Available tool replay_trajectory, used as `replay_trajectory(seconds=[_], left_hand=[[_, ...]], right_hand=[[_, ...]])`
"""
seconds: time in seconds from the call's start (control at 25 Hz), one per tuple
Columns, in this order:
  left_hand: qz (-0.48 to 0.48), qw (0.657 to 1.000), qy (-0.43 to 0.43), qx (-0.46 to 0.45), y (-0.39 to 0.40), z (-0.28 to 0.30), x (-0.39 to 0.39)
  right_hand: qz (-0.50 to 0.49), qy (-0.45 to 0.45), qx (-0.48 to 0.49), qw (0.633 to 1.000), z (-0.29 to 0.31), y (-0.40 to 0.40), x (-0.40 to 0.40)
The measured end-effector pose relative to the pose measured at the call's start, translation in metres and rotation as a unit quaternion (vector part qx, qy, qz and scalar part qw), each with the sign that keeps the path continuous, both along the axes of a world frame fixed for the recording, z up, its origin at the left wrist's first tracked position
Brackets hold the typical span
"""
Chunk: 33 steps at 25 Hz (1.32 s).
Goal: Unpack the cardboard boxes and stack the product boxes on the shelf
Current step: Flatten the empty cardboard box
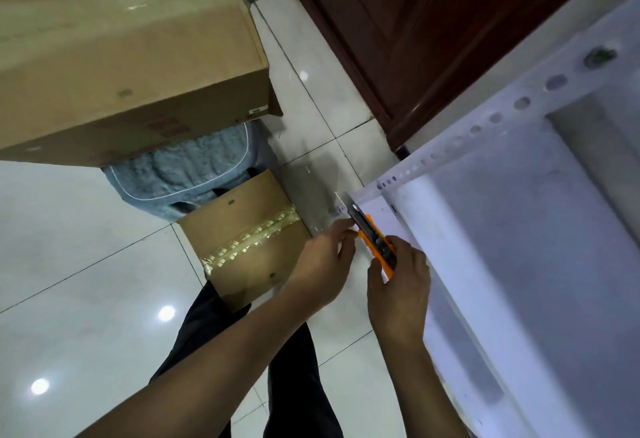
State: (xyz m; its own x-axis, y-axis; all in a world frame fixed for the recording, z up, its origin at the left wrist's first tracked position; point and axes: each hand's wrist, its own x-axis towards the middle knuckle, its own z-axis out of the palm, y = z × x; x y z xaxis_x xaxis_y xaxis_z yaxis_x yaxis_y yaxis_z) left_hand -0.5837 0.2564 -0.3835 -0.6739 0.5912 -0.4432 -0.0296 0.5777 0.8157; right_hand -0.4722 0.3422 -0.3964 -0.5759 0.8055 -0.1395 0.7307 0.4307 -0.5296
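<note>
An orange utility knife (375,243) is held in front of the white shelf's corner, its blade end pointing up and away. My right hand (398,285) grips the knife's handle. My left hand (327,264) pinches the knife near its blade end. Below my hands a small cardboard box (242,240) sits on the floor, its top sealed with clear tape. A large cardboard box (121,56) with a taped seam fills the upper left, raised above the floor. The white metal shelf (519,212) with a perforated upright stands on the right; no product boxes show.
A blue fluffy mat (187,171) lies on the tiled floor under the large box. A dark red wooden door (433,29) stands behind the shelf. My dark trouser legs (291,368) are at the bottom, beside the small box.
</note>
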Motion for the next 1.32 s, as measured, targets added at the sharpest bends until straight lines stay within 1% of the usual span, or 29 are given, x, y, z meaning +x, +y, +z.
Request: replay_trajectory(seconds=[0.08, 0.2, 0.32, 0.48, 0.68, 0.92, 1.08, 1.32], left_hand=[[0.044, 0.998, -0.025, 0.023, -0.009, 0.005, -0.013], [0.108, 0.992, -0.024, 0.055, -0.024, 0.012, -0.034], [0.169, 0.983, -0.036, 0.064, -0.040, 0.020, -0.058], [0.233, 0.970, -0.006, 0.066, -0.066, 0.028, -0.091], [0.294, 0.954, 0.007, 0.060, -0.104, 0.038, -0.134], [0.372, 0.925, -0.008, 0.080, -0.145, 0.046, -0.182], [0.398, 0.914, 0.005, 0.081, -0.173, 0.049, -0.215], [0.448, 0.888, 0.003, 0.101, -0.208, 0.046, -0.264]], right_hand=[[0.022, 0.009, -0.021, 0.999, 0.004, -0.003, -0.021], [0.068, 0.023, -0.036, 0.997, 0.009, -0.011, -0.053], [0.100, 0.028, -0.063, 0.993, 0.012, -0.020, -0.086], [0.145, 0.050, -0.087, 0.984, 0.023, -0.040, -0.130], [0.212, 0.043, -0.096, 0.972, 0.034, -0.068, -0.189], [0.271, 0.054, -0.099, 0.956, 0.044, -0.104, -0.252], [0.292, 0.056, -0.120, 0.947, 0.049, -0.127, -0.293], [0.341, 0.068, -0.129, 0.929, 0.059, -0.156, -0.354]])
